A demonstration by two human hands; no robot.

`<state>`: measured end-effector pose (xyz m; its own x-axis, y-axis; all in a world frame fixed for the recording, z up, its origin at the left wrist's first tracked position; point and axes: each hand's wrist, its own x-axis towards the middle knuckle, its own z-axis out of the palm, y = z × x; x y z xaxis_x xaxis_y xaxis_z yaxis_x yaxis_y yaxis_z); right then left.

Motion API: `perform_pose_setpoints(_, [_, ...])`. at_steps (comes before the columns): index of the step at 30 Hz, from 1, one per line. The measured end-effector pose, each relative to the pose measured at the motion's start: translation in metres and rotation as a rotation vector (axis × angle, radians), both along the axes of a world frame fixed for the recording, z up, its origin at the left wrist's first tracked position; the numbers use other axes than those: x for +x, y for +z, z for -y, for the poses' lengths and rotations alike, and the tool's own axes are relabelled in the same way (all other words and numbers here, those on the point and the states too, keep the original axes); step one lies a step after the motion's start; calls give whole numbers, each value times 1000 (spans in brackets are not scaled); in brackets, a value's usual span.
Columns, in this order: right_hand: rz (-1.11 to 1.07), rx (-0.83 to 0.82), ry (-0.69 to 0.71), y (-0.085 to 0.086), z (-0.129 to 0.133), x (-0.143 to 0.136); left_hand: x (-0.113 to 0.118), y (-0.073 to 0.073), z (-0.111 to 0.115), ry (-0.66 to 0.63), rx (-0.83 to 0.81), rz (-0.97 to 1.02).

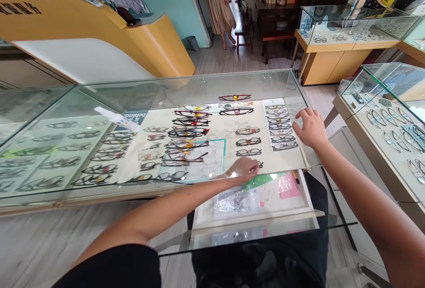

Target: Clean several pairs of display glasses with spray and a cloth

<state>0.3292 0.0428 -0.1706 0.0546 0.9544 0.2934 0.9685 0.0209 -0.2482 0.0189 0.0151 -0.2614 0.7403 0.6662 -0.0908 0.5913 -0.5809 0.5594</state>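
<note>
My left hand reaches into the glass display case, low over its cream base. Its fingers are closed at a pair of eyeglasses, of which only one end shows past the knuckles. Above it, a short column of eyeglasses lies on the base. My right hand rests at the right end of the case, thumb and fingers apart, with nothing in it. Beside that hand, several eyeglasses lie in a column on a white card.
An open drawer below the case holds a clear plastic bag and pink paper. A white tube lies at the left among rows of eyeglasses. Other display cases stand at right; a person stands at the back.
</note>
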Motion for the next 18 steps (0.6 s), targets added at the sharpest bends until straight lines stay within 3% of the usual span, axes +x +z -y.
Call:
perform_pose_setpoints(2, [0, 5, -4, -3, -2, 1, -8, 16, 32, -114, -100, 39])
perform_pose_setpoints(5, [-10, 34, 1, -7, -5, 4, -19, 54, 69, -248, -233, 105])
perform_pose_setpoints(7, [-15, 60, 11, -10, -6, 5, -22, 86, 79, -278, -305, 206])
perform_pose_setpoints(9, [-14, 71, 16, -11, -8, 6, -25, 120, 73, -266, -283, 292])
perform_pose_setpoints(12, [-5, 58, 6, -12, -9, 7, -28, 166, 35, -133, -46, 282])
perform_pose_setpoints(14, [4, 54, 1, -11, -10, 8, -30, 184, -7, 0, 122, 227])
perform_pose_setpoints(16, [6, 62, 5, -11, -11, 8, -32, 190, -54, 105, 278, 131])
perform_pose_setpoints(18, [5, 65, 9, -10, -11, 7, -33, 185, -102, 148, 401, 20])
